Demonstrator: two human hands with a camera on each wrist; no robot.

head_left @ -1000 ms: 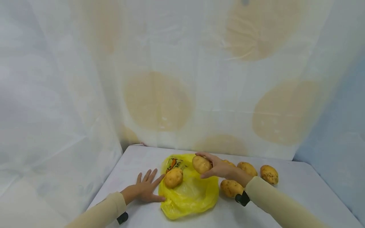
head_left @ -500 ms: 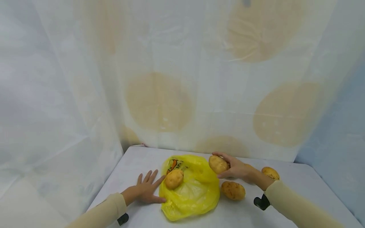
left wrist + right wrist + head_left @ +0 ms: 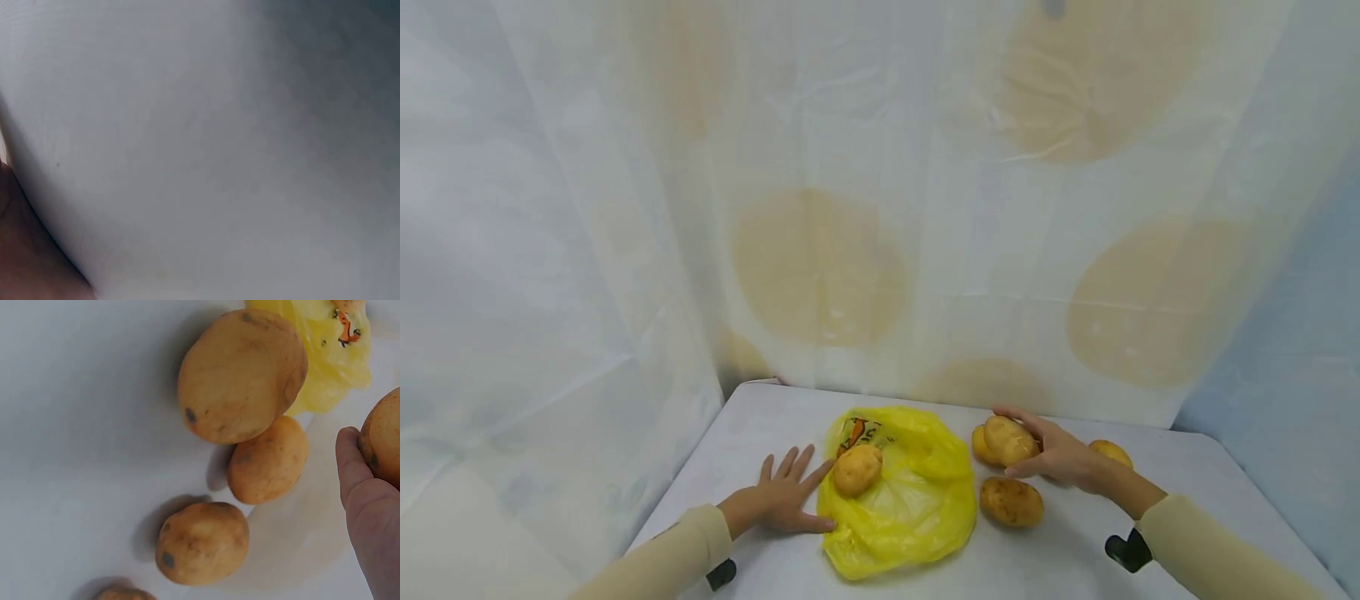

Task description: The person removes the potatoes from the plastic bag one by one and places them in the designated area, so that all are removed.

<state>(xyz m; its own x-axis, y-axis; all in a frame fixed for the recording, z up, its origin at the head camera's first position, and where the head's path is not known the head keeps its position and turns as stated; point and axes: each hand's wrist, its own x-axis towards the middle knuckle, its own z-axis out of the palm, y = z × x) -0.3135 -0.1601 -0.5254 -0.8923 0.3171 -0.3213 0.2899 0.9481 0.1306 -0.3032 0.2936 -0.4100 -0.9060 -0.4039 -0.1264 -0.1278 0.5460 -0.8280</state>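
Note:
My left hand (image 3: 786,500) lies with fingers spread on the white table at the left edge of a crumpled yellow plastic bag (image 3: 917,508). One potato (image 3: 857,471) sits on the bag, close to that hand's index finger. Right of the bag, my right hand (image 3: 1060,450) grips a potato (image 3: 1011,440) between thumb and fingers. In the head view the held potato overlaps another potato (image 3: 982,445). The right wrist view has the gripped potato (image 3: 386,440) cut off at the right edge. Only a sliver of the left hand (image 3: 31,250) shows in the left wrist view.
A brown-marked potato (image 3: 1012,502) lies just right of the bag, and another potato (image 3: 1111,452) is partly behind the right forearm. Several loose potatoes, including a large potato (image 3: 244,375), fill the right wrist view. A spotted white curtain (image 3: 880,250) hangs behind the table.
My right hand has carried its potato rightward from above the bag to beside the other potatoes. The left hand and the potato on the bag stay put.

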